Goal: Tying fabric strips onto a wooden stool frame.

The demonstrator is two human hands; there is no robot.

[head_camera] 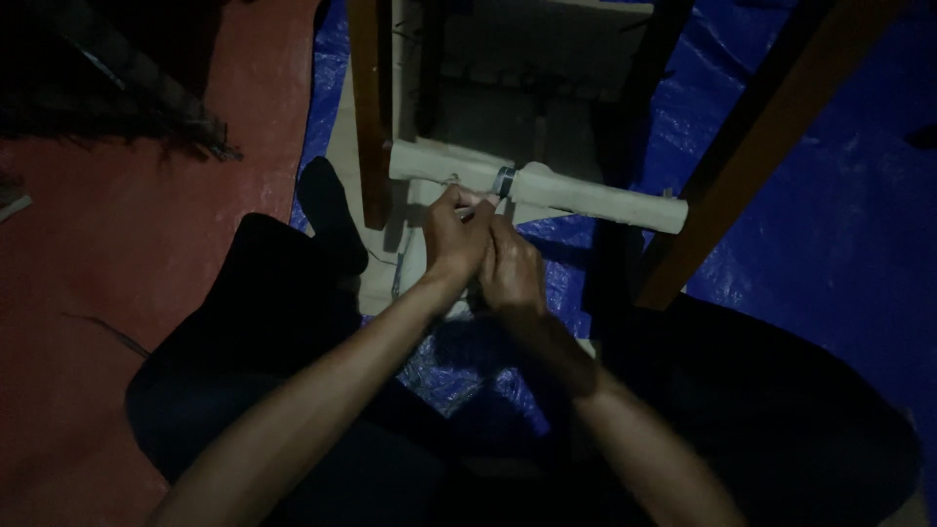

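A pale, cloth-wrapped horizontal bar [595, 200] spans between two brown wooden legs [369, 107] of a frame. A dark band [504, 182] rings the bar near its middle. My left hand [453, 237] is closed just below the band, pinching what looks like a thin strand or small tool; it is too dim to tell which. My right hand [510, 268] sits right beside it, fingers curled, touching the left hand under the bar. What it holds is hidden.
A blue tarp [839, 195] covers the floor to the right and under the frame. A red floor [127, 254] lies to the left. My dark-clothed legs [273, 322] are folded either side. A second slanted wooden leg [752, 146] stands on the right.
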